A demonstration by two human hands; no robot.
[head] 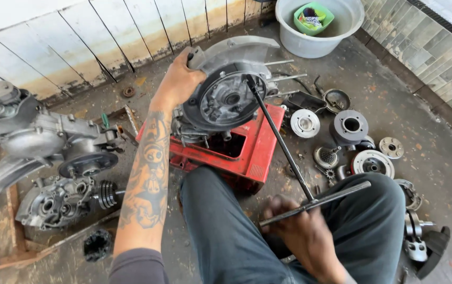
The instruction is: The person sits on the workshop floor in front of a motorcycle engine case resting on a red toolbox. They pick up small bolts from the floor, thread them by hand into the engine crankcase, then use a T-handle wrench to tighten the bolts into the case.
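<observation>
Left hand (179, 79) grips engine casing (226, 89); right hand (299, 231) holds T-handle wrench (284, 152).

— Surface?
— Stained concrete floor (420, 158), bounded by a tiled wall at the back and right.
— Items directly on it?
— One red crate (252, 152), centre. One pale plastic basin (310, 44), back right corner. Round metal parts, scattered at right: white disc (305, 123), dark grey hub (349, 126), pulley-like wheel (373, 163), small flanged disc (391, 148). Left side: engine casing (52, 202), a second engine assembly (52, 139) and a black ribbed part (97, 244).
</observation>
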